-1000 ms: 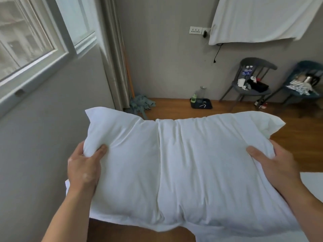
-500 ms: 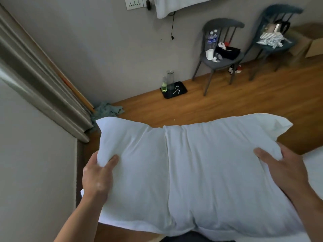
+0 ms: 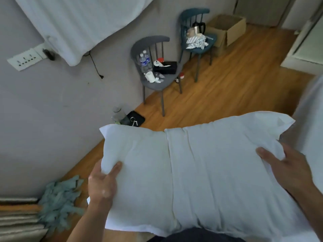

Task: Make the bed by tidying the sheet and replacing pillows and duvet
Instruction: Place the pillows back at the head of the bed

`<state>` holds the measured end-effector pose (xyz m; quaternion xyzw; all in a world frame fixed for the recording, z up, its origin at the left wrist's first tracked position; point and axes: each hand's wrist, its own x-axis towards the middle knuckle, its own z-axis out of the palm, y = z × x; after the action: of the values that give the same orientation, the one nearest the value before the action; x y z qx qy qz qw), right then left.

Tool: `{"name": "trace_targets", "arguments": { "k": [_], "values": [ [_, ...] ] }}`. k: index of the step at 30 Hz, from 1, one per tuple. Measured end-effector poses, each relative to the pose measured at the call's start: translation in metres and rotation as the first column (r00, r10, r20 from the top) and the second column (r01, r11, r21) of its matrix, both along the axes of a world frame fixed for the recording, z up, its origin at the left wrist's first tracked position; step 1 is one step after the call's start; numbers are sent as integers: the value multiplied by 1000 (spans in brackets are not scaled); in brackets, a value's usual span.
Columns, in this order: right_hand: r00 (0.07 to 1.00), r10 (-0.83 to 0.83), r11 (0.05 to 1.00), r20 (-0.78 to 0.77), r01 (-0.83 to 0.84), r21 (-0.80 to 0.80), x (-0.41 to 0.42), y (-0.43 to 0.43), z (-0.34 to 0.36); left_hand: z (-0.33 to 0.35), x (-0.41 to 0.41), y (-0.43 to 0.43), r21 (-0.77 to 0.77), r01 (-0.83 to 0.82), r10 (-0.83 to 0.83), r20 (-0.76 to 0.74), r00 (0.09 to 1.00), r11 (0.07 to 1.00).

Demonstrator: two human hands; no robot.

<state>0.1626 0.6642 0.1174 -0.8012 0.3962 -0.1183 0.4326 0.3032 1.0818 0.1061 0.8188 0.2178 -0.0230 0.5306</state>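
The white pillow (image 3: 201, 172) fills the lower middle of the frame, held above the wooden floor (image 3: 227, 95) and seemingly yet to be replaced, left hand (image 3: 103, 182) and right hand (image 3: 286, 168) each gripping an end, thumbs on top, while the view has swung right since earlier, putting the grey chair (image 3: 150, 41) upper centre.

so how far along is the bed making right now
Nothing finished shows. In hand: the white pillow is held above the wooden floor, left hand gripping one end, right hand the other. Left: setting it on the bed; sheet and duvet cannot be judged, only a white strip at the right edge may be bedding.
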Motion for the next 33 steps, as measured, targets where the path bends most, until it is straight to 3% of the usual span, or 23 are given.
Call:
{"name": "trace_targets", "arguments": {
  "k": [7, 11, 17, 28, 33],
  "values": [
    [954, -295, 955, 54, 296, -20, 67, -44, 4, 13, 217, -121, 84, 402, -403, -5, 915, 912],
    [892, -444, 895, 82, 445, 7, 112, -96, -5, 9, 315, -221, 142, 534, -541, 13, 841, 834],
    [846, -523, 851, 104, 526, 5, 210, -226, -17, -1, 439, -390, 159, 628, -640, 36, 768, 762],
    [786, -598, 793, 157, 609, -33, 380, -485, 0, 11, 625, -677, 160, 675, -693, 124, 710, 720],
    [730, -667, 732, 148, 679, -51, 454, -608, -10, -7, 718, -838, 162, 748, -765, 99, 636, 643]
  ]
}}
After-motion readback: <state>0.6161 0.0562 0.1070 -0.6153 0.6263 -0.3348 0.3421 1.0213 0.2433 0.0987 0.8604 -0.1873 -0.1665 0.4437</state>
